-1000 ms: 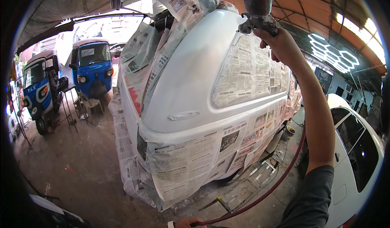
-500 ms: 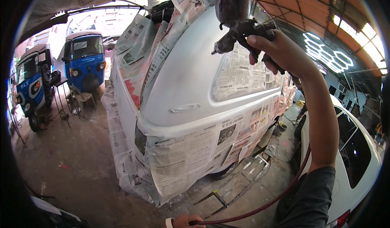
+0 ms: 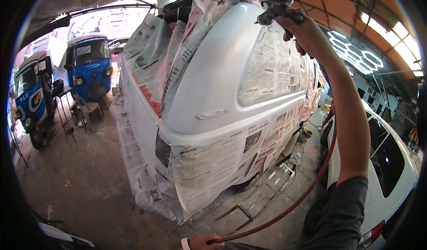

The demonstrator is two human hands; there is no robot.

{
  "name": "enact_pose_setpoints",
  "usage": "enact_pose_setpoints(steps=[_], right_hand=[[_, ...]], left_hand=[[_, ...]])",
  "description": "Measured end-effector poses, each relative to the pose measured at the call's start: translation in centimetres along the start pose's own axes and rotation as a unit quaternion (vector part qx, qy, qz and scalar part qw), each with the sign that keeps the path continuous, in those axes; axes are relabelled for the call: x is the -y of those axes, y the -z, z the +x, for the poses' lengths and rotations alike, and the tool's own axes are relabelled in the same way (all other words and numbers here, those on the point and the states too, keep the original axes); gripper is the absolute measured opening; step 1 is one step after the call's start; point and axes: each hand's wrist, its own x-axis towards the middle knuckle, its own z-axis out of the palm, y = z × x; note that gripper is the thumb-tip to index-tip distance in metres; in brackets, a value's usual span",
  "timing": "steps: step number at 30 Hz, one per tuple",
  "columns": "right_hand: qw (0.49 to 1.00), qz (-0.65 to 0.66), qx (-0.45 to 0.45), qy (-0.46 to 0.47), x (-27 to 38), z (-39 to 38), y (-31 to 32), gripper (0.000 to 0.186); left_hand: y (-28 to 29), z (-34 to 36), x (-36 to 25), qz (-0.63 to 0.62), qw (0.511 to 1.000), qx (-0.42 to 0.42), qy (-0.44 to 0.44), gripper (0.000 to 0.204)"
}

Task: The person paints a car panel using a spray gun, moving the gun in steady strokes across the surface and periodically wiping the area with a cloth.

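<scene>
My right hand (image 3: pixel 307 38) is closed on a dark spray gun (image 3: pixel 280 14) with a cup on top, raised at the upper right in front of a van's pale body panel (image 3: pixel 209 72). The gun's nozzle points left, near the panel's upper edge. The van's side window (image 3: pixel 271 72) and lower body (image 3: pixel 209 170) are covered in taped newspaper. At the bottom edge my left hand (image 3: pixel 202 243) grips a dark red hose (image 3: pixel 284 212), which runs up behind my right arm.
A white car (image 3: pixel 382 170) stands close on my right. Two blue three-wheelers (image 3: pixel 91 72), a metal stand (image 3: pixel 62 96) and a plastic chair (image 3: pixel 89 109) are at the left. A metal frame (image 3: pixel 249 210) lies on the floor beside the van, with a bucket (image 3: pixel 306 134) farther back.
My right hand with the spray gun dipped down and left half a second ago and has since risen up and rightward. My left hand stays on the hose.
</scene>
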Motion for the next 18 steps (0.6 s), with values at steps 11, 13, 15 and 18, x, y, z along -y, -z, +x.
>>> enact_pose_setpoints(steps=[11,13,15,18], right_hand=[[0.989,-0.028,0.115,-0.090,7.2,-8.8,-2.6,0.046],[0.989,-0.006,0.130,-0.071,7.6,-10.2,-3.1,0.046],[0.987,0.010,0.142,-0.068,8.0,-11.4,-3.4,0.043],[0.975,0.030,0.192,-0.106,9.5,-12.7,-3.4,0.039]], left_hand=[[1.5,-2.1,0.1,0.000,0.996,0.086,0.006,0.022],[1.6,-2.1,0.2,0.004,0.995,0.096,-0.006,0.023],[1.6,-2.2,0.4,-0.012,0.994,0.106,-0.014,0.024],[1.7,-2.3,0.3,0.001,0.993,0.116,-0.025,0.024]])
